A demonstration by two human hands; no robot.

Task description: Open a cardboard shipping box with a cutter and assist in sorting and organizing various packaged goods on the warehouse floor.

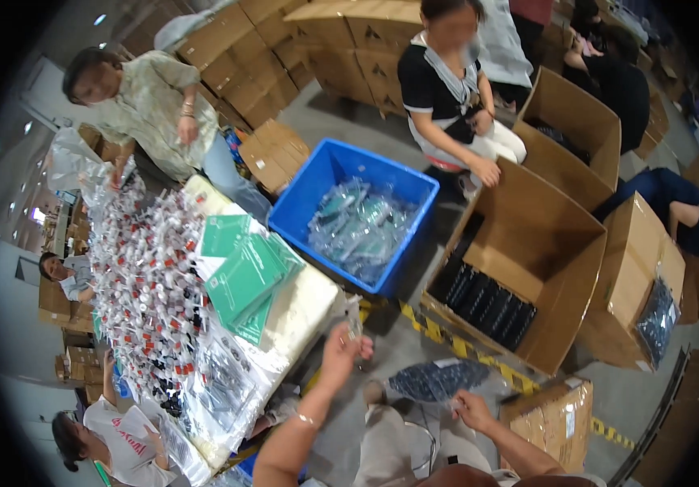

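Observation:
My left hand is raised beside the right edge of the table, its fingers closed on what looks like a small piece of clear plastic. Above my lap lies a clear plastic bag with dark blue or black contents; their exact kind is hard to make out. At the bag's right end, my right hand pinches its edge. Left of my left hand, green printed sheets or booklets lie stacked on the table, beside a large heap of small white, red and black bagged parts.
A blue bin holding clear bags stands ahead. To its right, an open carton contains rows of black items. A closed carton sits by my right forearm. Co-workers are around the table and cartons. Yellow-black tape marks the floor.

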